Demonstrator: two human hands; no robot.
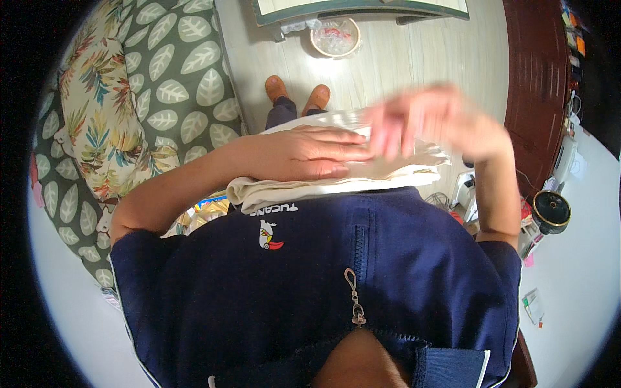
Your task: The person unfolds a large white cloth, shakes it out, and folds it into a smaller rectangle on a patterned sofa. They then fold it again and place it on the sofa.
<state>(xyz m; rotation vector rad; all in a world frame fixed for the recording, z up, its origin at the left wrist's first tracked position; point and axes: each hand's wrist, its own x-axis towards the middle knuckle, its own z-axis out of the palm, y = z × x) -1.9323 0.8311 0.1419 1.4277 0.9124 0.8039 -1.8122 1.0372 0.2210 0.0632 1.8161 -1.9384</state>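
A cream-coloured folded cloth (388, 179) lies in several layers just in front of my navy top; its exact kind does not show. My left hand (314, 153) rests flat on the upper layer, palm down, with the fingers stretched toward the right. Over the right part of the cloth is my right hand (430, 123), smeared by motion. Its fingers point down and left, close to the left fingertips. Whether it touches or grips the fabric cannot be made out. What supports the cloth is hidden beneath it.
On the left stands a sofa with a green leaf-patterned cover (171, 90) and a floral cushion (100, 123). Ahead are my orange shoes (317, 98), a bin with clear plastic (335, 39) and a table (362, 8). A dark red panelled surface (535, 77) stands at the right.
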